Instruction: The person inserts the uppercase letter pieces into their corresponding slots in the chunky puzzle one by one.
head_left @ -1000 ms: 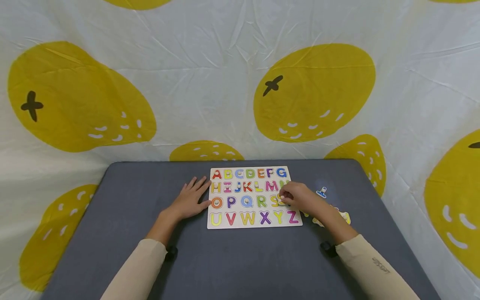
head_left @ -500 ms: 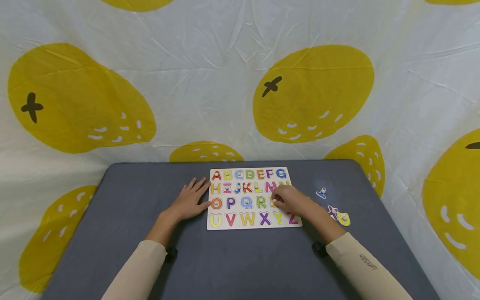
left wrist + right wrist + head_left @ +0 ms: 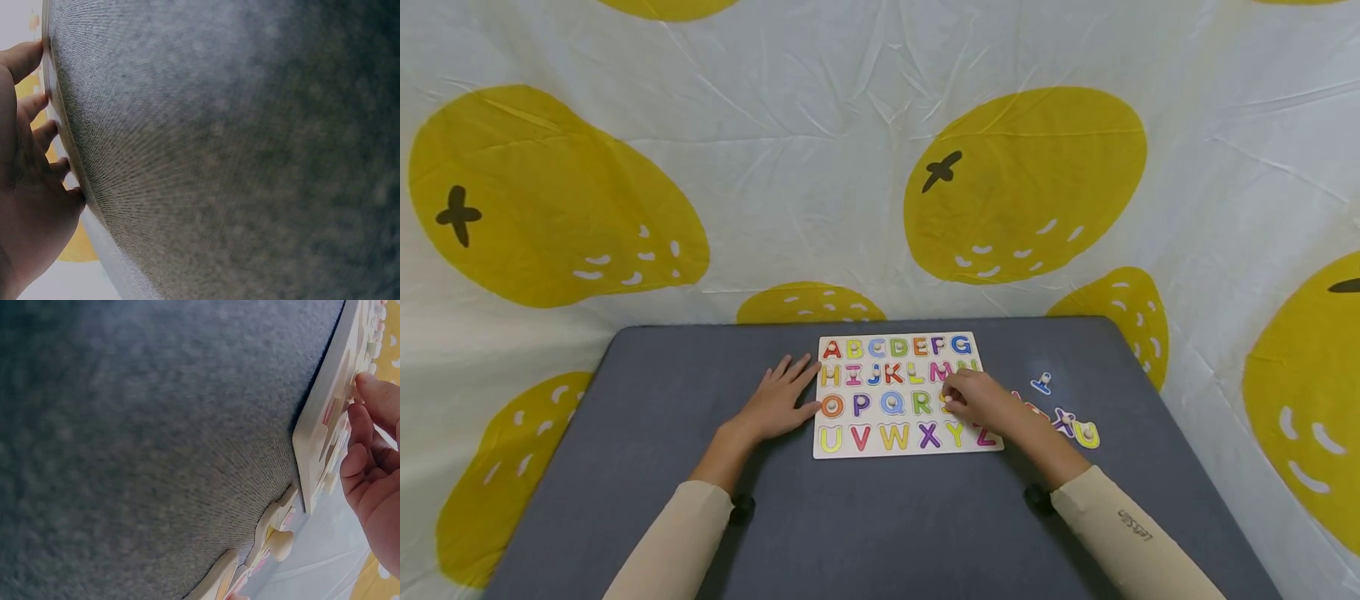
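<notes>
A wooden alphabet puzzle board (image 3: pixel 877 422) with colourful letters lies on the dark table. My left hand (image 3: pixel 778 400) rests at its left side, fingers spread, with fingertips and thumb at the edge. Over the right part of the board, my right hand (image 3: pixel 979 398) pinches a yellow letter S piece (image 3: pixel 947 404) at the S place, right of the R. The fingers hide most of the piece. In the right wrist view, thumb and forefinger meet low over the board (image 3: pixel 325 394). Knobs stand up from several letters in the upper rows.
Right of the board lie loose letter pieces: a blue one (image 3: pixel 1041 383) with a knob, a purple X (image 3: pixel 1063 422) and a yellow U (image 3: pixel 1086 434). Others are partly behind the right forearm. A fruit-printed curtain (image 3: pixel 820 200) hangs behind the table's far edge.
My right hand has moved a little left with the yellow S piece, from the board's right side onto the S place, then stayed there. The left hand has not moved.
</notes>
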A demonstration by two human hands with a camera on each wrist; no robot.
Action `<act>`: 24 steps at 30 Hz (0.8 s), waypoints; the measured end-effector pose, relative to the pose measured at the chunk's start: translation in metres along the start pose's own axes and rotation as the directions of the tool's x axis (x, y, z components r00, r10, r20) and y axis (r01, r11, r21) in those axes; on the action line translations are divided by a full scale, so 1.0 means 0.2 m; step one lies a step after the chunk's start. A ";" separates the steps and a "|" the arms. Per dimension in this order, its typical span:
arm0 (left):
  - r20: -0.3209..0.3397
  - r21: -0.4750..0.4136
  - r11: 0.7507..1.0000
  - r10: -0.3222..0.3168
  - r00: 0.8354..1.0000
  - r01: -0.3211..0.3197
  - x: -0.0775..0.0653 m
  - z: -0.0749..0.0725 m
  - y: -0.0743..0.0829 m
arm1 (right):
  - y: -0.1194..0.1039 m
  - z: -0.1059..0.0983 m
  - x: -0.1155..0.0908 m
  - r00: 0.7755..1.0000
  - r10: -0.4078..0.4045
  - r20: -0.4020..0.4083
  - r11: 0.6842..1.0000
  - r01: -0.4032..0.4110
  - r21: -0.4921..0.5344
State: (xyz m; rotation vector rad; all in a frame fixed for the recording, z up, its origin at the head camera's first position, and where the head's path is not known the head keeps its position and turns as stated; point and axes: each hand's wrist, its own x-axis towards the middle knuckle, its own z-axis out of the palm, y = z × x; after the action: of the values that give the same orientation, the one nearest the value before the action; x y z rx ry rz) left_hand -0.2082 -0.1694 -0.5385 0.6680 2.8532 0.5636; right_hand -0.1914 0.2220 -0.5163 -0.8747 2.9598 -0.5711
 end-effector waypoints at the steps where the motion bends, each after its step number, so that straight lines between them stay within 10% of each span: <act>1: -0.001 0.001 1.000 0.000 1.000 0.000 0.00 0.00 0.00 | 0.00 0.00 0.00 1.000 0.000 -0.001 1.000 0.000 0.001; 24: 0.022 0.014 1.000 -0.014 1.000 0.014 0.00 -0.02 0.00 | 0.41 -0.34 -0.28 0.987 0.135 -0.090 0.989 -0.140 -0.049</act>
State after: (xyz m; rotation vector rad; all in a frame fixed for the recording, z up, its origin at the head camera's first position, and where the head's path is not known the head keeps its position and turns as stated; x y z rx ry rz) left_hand -0.2085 -0.1704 -0.5356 0.6523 2.8418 0.5310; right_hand -0.1931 0.3381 -0.4867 -0.6576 3.0961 -0.5370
